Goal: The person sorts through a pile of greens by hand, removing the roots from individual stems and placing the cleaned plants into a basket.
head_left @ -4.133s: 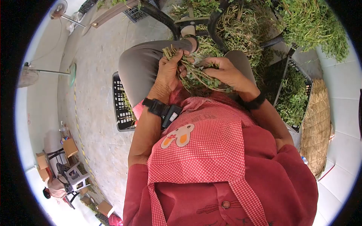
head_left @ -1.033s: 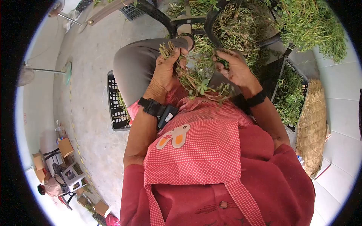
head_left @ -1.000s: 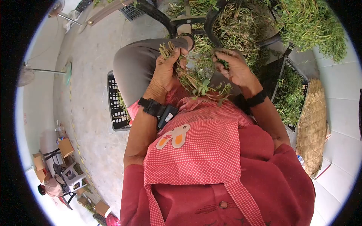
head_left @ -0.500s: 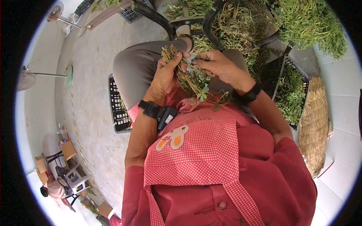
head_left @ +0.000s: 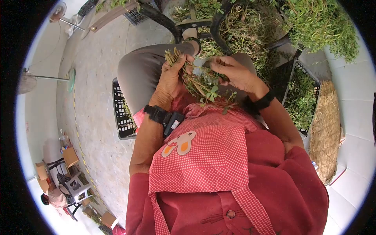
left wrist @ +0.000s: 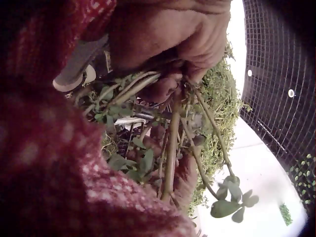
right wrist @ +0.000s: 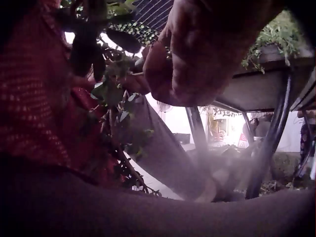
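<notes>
In the head view my left hand (head_left: 172,76) grips a bunch of leafy stems (head_left: 197,84), its cut ends sticking up past the thumb. The rounded leaves hang toward the apron over the lap. My right hand (head_left: 235,74) is at the loose side of the bunch, blurred, with its fingers curled in among the stems. From the right wrist, the thumb and fingers (right wrist: 160,74) pinch a thin stem. The left wrist view shows thick stems (left wrist: 171,148) running down from the left hand (left wrist: 168,34), with small rounded leaves (left wrist: 229,205) at the end of one.
A table with a heap of greens (head_left: 321,27) stands at the upper right, more cut stems (head_left: 248,29) piled beneath it. Black crates (head_left: 123,107) (head_left: 300,98) sit on either side of the knees. A straw bundle (head_left: 326,129) lies at the right. Another person (head_left: 56,197) sits far left.
My right hand came in from the right to the left hand's stems about half a second ago, and has now drawn back a little rightward. The left hand keeps its grip nearly in place.
</notes>
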The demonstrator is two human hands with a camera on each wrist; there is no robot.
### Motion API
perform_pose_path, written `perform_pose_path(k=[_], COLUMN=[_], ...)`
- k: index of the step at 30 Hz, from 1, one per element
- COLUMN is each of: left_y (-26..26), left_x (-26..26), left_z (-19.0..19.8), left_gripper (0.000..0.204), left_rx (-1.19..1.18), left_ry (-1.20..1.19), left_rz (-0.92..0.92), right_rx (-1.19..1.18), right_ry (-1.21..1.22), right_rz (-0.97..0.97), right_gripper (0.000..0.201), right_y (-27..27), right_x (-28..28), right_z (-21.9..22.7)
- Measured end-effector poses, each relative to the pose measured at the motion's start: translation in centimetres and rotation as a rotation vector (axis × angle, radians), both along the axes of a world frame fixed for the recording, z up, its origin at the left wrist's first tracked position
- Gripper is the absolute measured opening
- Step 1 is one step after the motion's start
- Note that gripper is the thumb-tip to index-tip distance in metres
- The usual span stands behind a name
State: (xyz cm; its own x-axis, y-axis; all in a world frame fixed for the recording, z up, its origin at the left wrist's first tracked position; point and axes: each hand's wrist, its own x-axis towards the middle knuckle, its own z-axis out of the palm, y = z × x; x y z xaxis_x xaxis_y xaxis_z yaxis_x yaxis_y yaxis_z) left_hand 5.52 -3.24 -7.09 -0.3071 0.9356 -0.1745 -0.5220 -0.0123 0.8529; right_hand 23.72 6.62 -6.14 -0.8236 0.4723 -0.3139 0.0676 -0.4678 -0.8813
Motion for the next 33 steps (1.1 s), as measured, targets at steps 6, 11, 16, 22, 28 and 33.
perform_pose_path(k=[6,11,16,22,28,33], left_y=[-0.2,-0.2,-0.3,-0.2,-0.2,-0.1], left_x=[0.0,0.1,0.0,0.2,0.0,-0.1], left_z=[0.3,0.2,0.0,0.4,0.3,0.1], left_gripper=[0.020,0.020,0.020,0.021,0.021,0.021], left_rx=[-0.009,0.011,0.027,-0.017,-0.015,0.004], left_ry=[-0.001,-0.011,0.015,-0.011,-0.032,-0.030], left_rz=[-0.029,-0.024,-0.065,0.001,0.006,-0.005], right_rx=[0.164,0.139,0.673,-0.160,-0.104,-0.045], right_ry=[0.011,-0.102,-0.356,0.029,0.016,0.038], right_rz=[0.070,-0.108,-0.116,0.032,0.063,0.137], right_gripper=[0.023,0.017,0.017,0.029,0.018,0.022], right_y=[0.0,0.0,0.7,0.8,-0.1,0.2], right_x=[-0.3,-0.8,-1.5,0.4,0.6,0.5], right_z=[-0.9,-2.0,-3.0,-0.5,0.5,-0.5])
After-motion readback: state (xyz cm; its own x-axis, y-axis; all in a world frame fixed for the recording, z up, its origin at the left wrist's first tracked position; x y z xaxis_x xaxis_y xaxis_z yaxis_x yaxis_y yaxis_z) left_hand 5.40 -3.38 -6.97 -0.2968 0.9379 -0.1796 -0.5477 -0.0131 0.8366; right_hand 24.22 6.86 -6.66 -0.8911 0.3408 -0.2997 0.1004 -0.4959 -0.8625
